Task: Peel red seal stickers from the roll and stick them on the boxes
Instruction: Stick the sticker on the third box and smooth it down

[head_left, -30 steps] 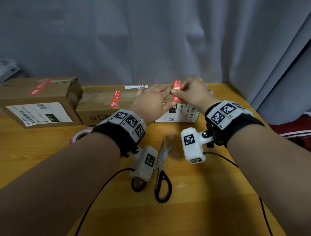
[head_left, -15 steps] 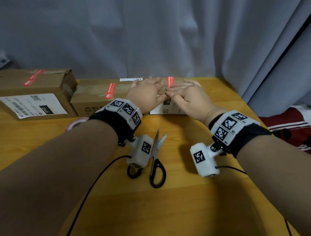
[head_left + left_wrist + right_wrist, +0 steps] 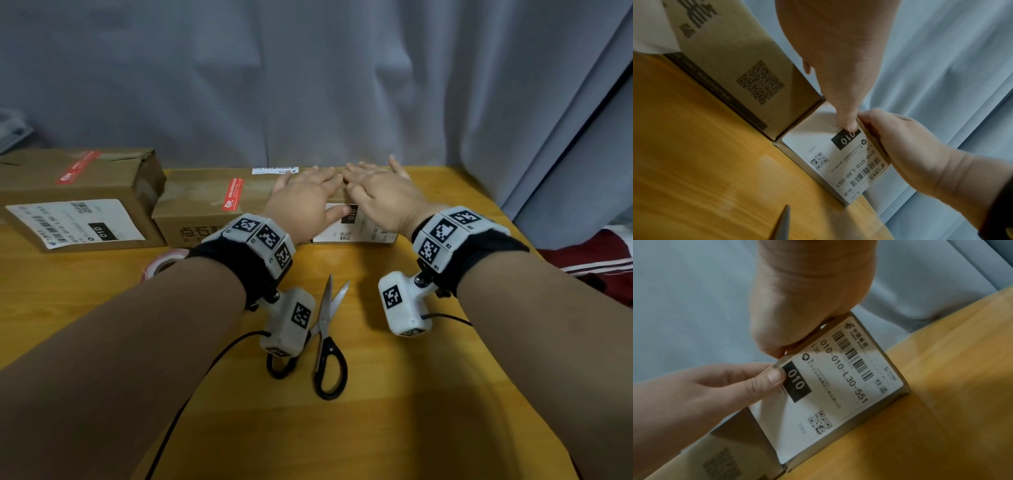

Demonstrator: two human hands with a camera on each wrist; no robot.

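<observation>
A small cardboard box (image 3: 356, 231) with a white "010" label stands at the table's back right. My left hand (image 3: 305, 198) and right hand (image 3: 373, 192) lie side by side on its top, fingers straight and spread. The left thumb (image 3: 774, 378) presses the label's upper edge on the front face (image 3: 838, 162). The hands hide the red sticker on this box. The middle box (image 3: 205, 205) bears a red sticker (image 3: 233, 198), and so does the left box (image 3: 68, 205), whose sticker (image 3: 77, 169) lies on top. The sticker roll (image 3: 164, 263) peeks out behind my left forearm.
Black-handled scissors (image 3: 329, 335) lie open on the wooden table (image 3: 428, 394) between my wrists. A grey curtain (image 3: 308, 85) hangs right behind the boxes. The table's right edge runs close to the small box, with red cloth (image 3: 599, 253) beyond it.
A second ago my right hand pinched a red sticker upright at the small box's top. It was laid down, and now both hands lie flat over it, hiding it.
</observation>
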